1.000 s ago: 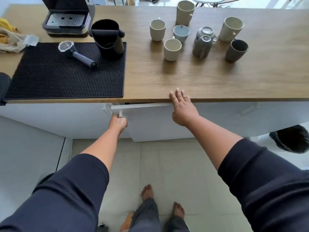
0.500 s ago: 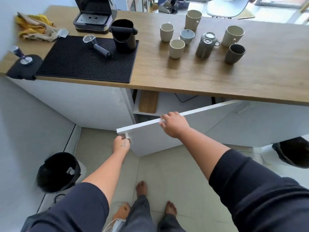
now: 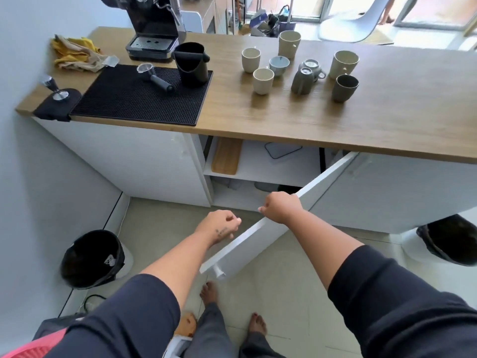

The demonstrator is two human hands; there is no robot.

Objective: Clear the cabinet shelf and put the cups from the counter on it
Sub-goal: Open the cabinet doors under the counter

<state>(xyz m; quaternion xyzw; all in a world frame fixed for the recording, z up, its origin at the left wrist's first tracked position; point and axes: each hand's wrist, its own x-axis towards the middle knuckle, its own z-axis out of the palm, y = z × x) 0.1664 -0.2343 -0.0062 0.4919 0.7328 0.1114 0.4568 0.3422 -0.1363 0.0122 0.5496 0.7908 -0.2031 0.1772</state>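
Note:
Several cups stand on the wooden counter [image 3: 361, 125]: cream ones such as one in front [image 3: 263, 80] and a tall one at the back [image 3: 289, 44], a blue one [image 3: 279, 65] and dark grey ones [image 3: 344, 87]. Below, the white cabinet door [image 3: 278, 228] stands wide open. My right hand [image 3: 282, 207] grips its top edge. My left hand [image 3: 219, 226] hangs free beside the door, fingers loosely curled, holding nothing. The upper cabinet shelf [image 3: 258, 174] carries a wooden board [image 3: 226, 156] and a flat white tray or lid [image 3: 282, 150].
A black mat [image 3: 124, 99] holds a portafilter [image 3: 154, 76] and a black knock box [image 3: 191, 63]; an espresso machine [image 3: 152, 34] stands behind. Yellow cloths [image 3: 74, 54] and a tamper [image 3: 55, 87] lie at the left. Black bins stand on the floor at left [image 3: 91, 258] and right [image 3: 450, 239].
The cabinet door has swung from nearly closed to wide open. My left hand has let go of the handle; my right hand moved along with the door's top edge.

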